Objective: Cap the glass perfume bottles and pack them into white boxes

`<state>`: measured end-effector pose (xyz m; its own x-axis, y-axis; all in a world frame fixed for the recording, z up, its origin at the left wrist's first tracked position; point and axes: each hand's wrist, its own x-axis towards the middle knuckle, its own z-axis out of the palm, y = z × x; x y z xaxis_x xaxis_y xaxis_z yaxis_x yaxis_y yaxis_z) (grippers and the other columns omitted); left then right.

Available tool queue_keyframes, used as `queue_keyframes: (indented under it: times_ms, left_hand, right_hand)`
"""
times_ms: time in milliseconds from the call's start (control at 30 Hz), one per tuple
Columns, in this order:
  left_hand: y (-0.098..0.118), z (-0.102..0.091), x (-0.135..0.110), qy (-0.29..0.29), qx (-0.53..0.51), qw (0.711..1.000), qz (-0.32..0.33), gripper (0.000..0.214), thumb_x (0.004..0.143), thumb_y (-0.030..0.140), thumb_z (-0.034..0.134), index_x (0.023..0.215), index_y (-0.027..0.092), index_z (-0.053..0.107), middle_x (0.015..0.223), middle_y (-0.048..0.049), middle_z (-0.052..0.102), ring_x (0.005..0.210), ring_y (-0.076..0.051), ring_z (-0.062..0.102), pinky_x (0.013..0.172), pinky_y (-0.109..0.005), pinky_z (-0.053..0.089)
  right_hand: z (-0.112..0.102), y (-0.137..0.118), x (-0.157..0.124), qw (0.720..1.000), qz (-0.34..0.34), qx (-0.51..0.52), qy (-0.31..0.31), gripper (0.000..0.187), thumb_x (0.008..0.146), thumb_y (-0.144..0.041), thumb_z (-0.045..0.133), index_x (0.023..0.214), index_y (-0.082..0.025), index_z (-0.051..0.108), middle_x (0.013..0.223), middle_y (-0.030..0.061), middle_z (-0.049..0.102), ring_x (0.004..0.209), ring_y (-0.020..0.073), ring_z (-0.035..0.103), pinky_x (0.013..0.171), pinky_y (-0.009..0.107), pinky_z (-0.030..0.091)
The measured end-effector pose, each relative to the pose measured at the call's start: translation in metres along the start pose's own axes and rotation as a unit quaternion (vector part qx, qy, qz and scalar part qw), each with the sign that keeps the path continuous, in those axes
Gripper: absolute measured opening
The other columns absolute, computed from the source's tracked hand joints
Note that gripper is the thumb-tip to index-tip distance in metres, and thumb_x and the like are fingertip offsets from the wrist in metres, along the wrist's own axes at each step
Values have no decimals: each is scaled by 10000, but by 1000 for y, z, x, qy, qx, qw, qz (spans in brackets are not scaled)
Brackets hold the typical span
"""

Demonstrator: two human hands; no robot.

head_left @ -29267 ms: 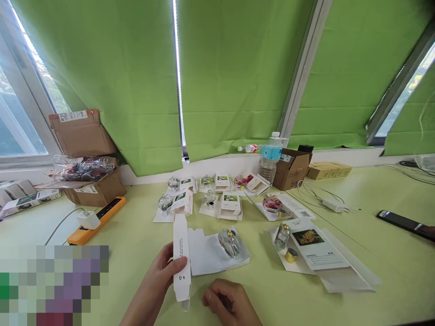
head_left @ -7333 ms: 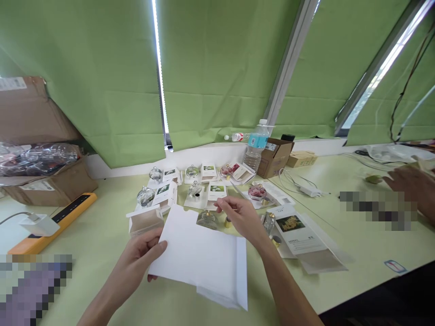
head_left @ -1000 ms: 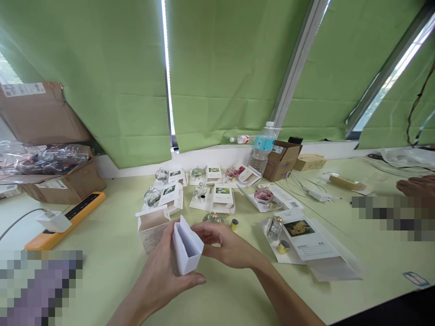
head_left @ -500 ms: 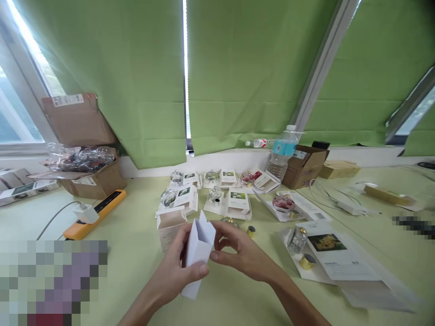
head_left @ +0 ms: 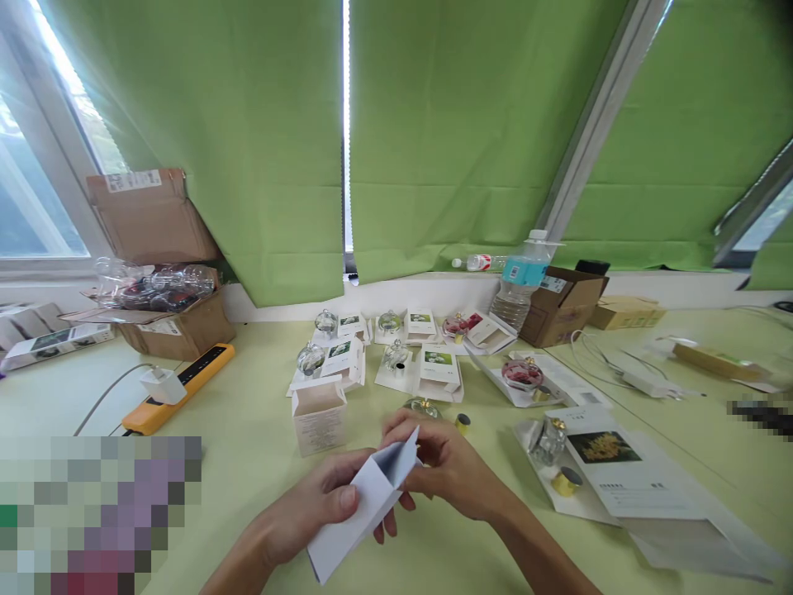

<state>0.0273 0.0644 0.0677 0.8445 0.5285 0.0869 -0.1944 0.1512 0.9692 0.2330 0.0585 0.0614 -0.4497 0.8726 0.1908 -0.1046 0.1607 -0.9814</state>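
Head view: left hand [head_left: 313, 504] grips the lower flank of a white card carton [head_left: 363, 516], thumb on top, fingers curled beneath; right hand [head_left: 449, 471] closes round the carton's upper end, its fingers passing behind the card; compared with half a second ago, the carton has tipped from near upright to a slant, mouth up and right, tail down and left; how the flaps are folded inside cannot be made out; a glass bottle [head_left: 421, 406] sits just behind the right hand, partly hidden, near a small gold cap [head_left: 462, 423]; an assembled white box [head_left: 319, 421] stands to the left of the hands; farther out, a clear bottle [head_left: 543, 442] lies beside a flower-printed leaflet [head_left: 619, 450]; an orange power strip [head_left: 179, 388] runs along the left; pixelated patches hide the lower left and far right.
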Motion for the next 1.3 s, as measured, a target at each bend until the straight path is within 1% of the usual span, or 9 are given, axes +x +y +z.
queue_keyframes:
  times_ms: [200, 300, 367, 467, 533, 600, 733, 867, 1300]
  left_hand:
    - [0, -8, -7, 97, 128, 987, -24, 678, 850, 698, 307, 1198, 195, 599, 1038, -112, 669, 900, -247, 621, 758, -350, 487]
    - [-3, -16, -8, 206, 218, 952, 60, 562, 904, 606, 313, 1175, 205, 599, 1024, -91, 673, 883, -219, 620, 748, -325, 491]
    - [-4, -20, -10, 323, 316, 881, 139, 389, 906, 499, 432, 1053, 203, 638, 858, -53, 676, 734, -177, 607, 667, -284, 481]
    - [-2, -27, -14, 514, 439, 689, 260, 153, 874, 316, 548, 805, 201, 622, 668, 8, 590, 574, -123, 513, 547, -239, 408]
    - [3, -32, -16, 578, 473, 586, 315, 99, 830, 244, 606, 749, 197, 576, 668, 20, 548, 576, -114, 487, 560, -241, 404]
    - [8, -38, -17, 577, 521, 545, 315, 90, 784, 231, 662, 782, 195, 580, 807, -10, 583, 706, -141, 549, 670, -275, 453]
    - [12, -44, -18, 527, 568, 581, 248, 104, 807, 300, 644, 876, 225, 629, 1222, -66, 550, 1118, -250, 539, 955, -418, 437]
    - [7, -46, -16, 479, 580, 646, 134, 201, 835, 402, 596, 979, 284, 669, 1424, -39, 400, 1220, -305, 481, 946, -464, 460]
    - [-2, -50, -11, 444, 520, 730, 12, 299, 872, 433, 515, 1138, 297, 505, 1193, -40, 606, 1063, -262, 596, 847, -404, 483]
  right_hand:
    - [-6, -2, 0, 999, -6, -22, 37, 148, 708, -238, 774, 826, -175, 712, 783, -3, 560, 541, 66, 491, 450, 185, 374]
    - [-10, -5, -1, 998, 6, -39, 49, 153, 729, -277, 756, 834, -173, 716, 657, -17, 545, 513, 66, 436, 417, 171, 333]
    - [-12, -7, -2, 997, 15, -42, 65, 174, 734, -310, 750, 835, -172, 716, 658, -6, 567, 537, 78, 448, 424, 172, 345]
    - [-14, -9, -3, 995, 21, -36, 93, 219, 740, -343, 742, 869, -168, 717, 708, 18, 610, 574, 92, 480, 439, 176, 361]
    - [-16, -10, -1, 993, 19, -29, 116, 241, 750, -359, 730, 891, -164, 716, 725, 28, 621, 588, 98, 494, 450, 182, 370]
    - [-18, -9, 1, 988, 14, -21, 152, 248, 759, -374, 720, 880, -158, 713, 720, 29, 618, 589, 101, 495, 457, 189, 377]
    - [-21, -6, 3, 976, 1, -6, 218, 288, 768, -407, 707, 893, -149, 691, 709, 25, 602, 561, 97, 477, 445, 200, 372]
    - [-21, -6, 2, 976, 18, -8, 218, 339, 780, -431, 692, 955, -142, 662, 716, 35, 634, 488, 90, 507, 399, 200, 350]
    - [-18, -6, 2, 976, 15, 0, 217, 329, 789, -436, 683, 942, -148, 637, 653, 23, 649, 395, 97, 555, 308, 164, 332]
